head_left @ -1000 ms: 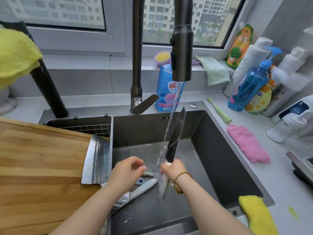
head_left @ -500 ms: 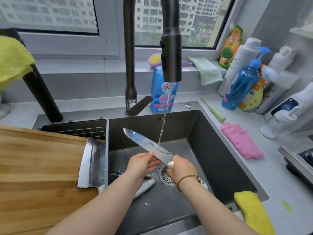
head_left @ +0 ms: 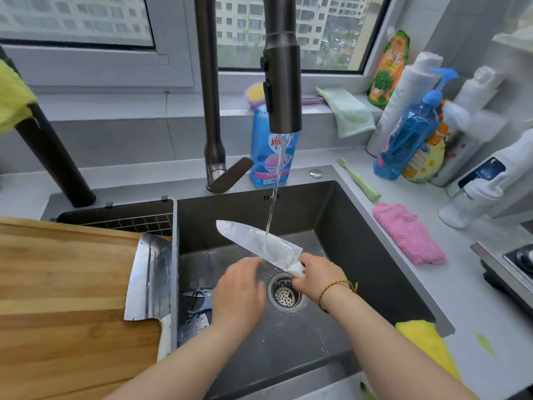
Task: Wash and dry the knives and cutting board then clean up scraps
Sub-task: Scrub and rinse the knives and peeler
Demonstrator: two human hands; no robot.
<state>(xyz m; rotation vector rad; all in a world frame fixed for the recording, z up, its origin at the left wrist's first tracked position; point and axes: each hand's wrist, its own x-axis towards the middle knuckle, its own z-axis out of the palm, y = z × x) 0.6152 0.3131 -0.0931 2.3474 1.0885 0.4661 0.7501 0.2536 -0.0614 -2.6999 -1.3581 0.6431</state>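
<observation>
My right hand (head_left: 318, 274) grips the white handle of a chef's knife (head_left: 256, 243), blade flat and pointing up-left under the running water from the faucet (head_left: 282, 90). My left hand (head_left: 239, 290) hovers just below the blade with relaxed fingers, its fingertips near the blade's lower edge; it is blurred. A cleaver (head_left: 150, 278) with a white handle lies on the wooden cutting board (head_left: 63, 284) at the sink's left edge. A small blue-handled tool and another blade (head_left: 197, 307) lie on the sink floor, partly hidden by my left arm.
The dark sink (head_left: 346, 255) has a drain strainer (head_left: 285, 295) under my hands. A pink cloth (head_left: 406, 232), green toothbrush (head_left: 360, 180) and several bottles (head_left: 409, 140) crowd the right counter. A yellow cloth (head_left: 427, 345) lies over the sink's front right corner. A stove edge (head_left: 507, 269) is far right.
The knife went from upright in the stream to lying flat, tip to the upper left. My left hand slid along the blade and now sits just below it.
</observation>
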